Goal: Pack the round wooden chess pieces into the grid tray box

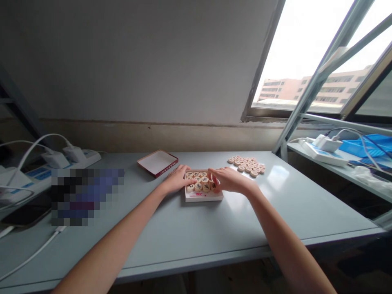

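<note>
Both hands are on a white box tray (203, 197) packed with round wooden xiangqi pieces (199, 181): left hand (176, 179) with fingertips on the tray's left-side pieces, right hand (229, 180) on the right-side ones. Loose pile of pieces (246, 165) sits just beyond the right hand on the grey desk (183, 228). Red-rimmed box lid (157, 162) lies beyond the left hand, white inside facing up.

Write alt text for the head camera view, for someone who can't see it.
A person's left hand and right hand rest on round wooden xiangqi pieces packed in a small white box on a pale grey table. A cluster of loose pieces lies to the right, and a red-rimmed lid sits to the left.
</note>
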Demonstrator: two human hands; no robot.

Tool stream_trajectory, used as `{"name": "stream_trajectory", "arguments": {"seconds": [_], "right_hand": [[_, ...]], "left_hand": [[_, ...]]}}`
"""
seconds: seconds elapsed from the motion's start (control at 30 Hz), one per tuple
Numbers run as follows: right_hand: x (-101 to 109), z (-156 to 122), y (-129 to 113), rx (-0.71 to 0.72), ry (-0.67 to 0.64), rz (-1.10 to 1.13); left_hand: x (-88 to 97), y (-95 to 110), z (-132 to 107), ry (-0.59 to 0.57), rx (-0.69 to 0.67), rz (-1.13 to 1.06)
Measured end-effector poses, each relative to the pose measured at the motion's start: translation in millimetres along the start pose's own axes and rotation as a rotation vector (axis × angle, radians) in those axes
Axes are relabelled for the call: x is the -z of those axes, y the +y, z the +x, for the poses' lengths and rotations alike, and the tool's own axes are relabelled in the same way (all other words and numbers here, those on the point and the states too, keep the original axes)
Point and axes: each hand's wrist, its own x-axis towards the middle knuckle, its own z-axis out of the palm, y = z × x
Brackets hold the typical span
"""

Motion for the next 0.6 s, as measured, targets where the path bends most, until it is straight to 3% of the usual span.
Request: {"name": "stream_trajectory", "arguments": {"seconds": [0.17, 0.33, 0.47, 0.53, 0.6], "right_hand": [[2, 0, 1, 0.025, -0.044, -0.031], [2, 1, 1, -0.001, 0.001, -0.055], [5, 1, 9, 0.045, -0.007, 0.072], [7, 1, 20, 0.043, 0.045, 0.186], [4, 3, 36, -0.096, 0.203, 0.178]], "left_hand": [[3.1, 6, -3, -0.023, 0.030, -0.009], [-3.4, 20, -7, 0.008, 0.147, 0.076], [-9.8, 23, -7, 0.024, 0.158, 0.161], [-9.8, 23, -6, 0.015, 0.161, 0.183], [-8.3, 24, -7, 0.016, 0.158, 0.200]]}}
